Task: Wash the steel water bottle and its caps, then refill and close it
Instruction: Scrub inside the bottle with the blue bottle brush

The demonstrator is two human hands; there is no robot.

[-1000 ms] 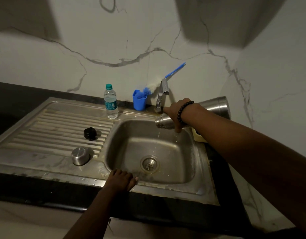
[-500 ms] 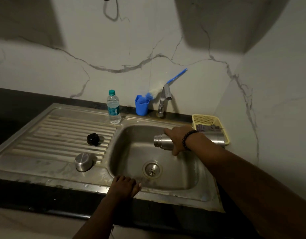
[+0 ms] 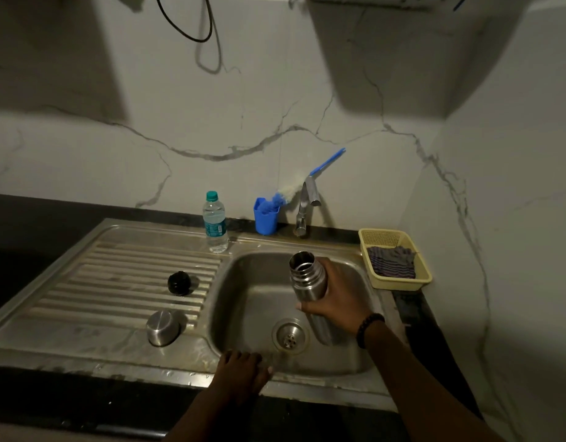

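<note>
Head view: right hand [image 3: 334,298] wrapped around steel bottle [image 3: 307,282], mouth open and up, held over sink basin [image 3: 243,301]. Left hand [image 3: 240,370] resting on sink's front rim, fingers relaxed, holding nothing. On drainboard [image 3: 116,282]: black inner cap [image 3: 178,282], steel outer cap [image 3: 163,327], well apart from bottle.

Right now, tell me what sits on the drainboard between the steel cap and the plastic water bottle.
In the head view, the black cap lies on the ridges between the steel cap and the plastic water bottle, touching neither.
</note>
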